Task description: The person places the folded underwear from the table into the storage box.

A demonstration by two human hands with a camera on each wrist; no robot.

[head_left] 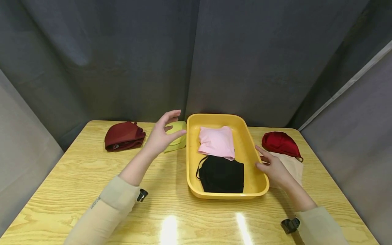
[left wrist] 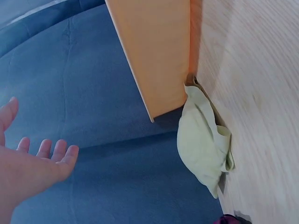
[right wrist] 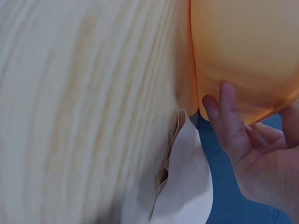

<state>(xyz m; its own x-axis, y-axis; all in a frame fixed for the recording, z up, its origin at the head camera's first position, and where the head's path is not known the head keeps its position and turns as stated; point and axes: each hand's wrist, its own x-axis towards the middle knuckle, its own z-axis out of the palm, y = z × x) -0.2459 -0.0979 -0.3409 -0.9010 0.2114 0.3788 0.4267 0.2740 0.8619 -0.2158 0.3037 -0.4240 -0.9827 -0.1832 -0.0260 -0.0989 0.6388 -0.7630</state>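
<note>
A yellow tub point(head_left: 246, 143) holds a pink folded garment point(head_left: 216, 142) and, nearer its front, a black folded garment point(head_left: 222, 175) with a thin strap. My right hand point(head_left: 272, 167) is at the tub's right rim, thumb and fingers spread; in the right wrist view its long fingers point(right wrist: 227, 100) lie over the outer wall. Left of the tub, my left hand point(head_left: 162, 134) is raised with nothing in it, thumb apart from the bent fingers. Behind it, a pale yellow-green folded garment point(head_left: 177, 127) lies beside the tub, partly hidden by the hand.
A maroon folded garment point(head_left: 124, 136) lies at the table's back left. On the right, a shiny red garment point(head_left: 281, 144) with a thin strap lies by a cream one point(head_left: 294, 166), partly hidden behind my right hand. Grey curtains point(head_left: 137, 68) enclose the wooden table point(head_left: 101, 170).
</note>
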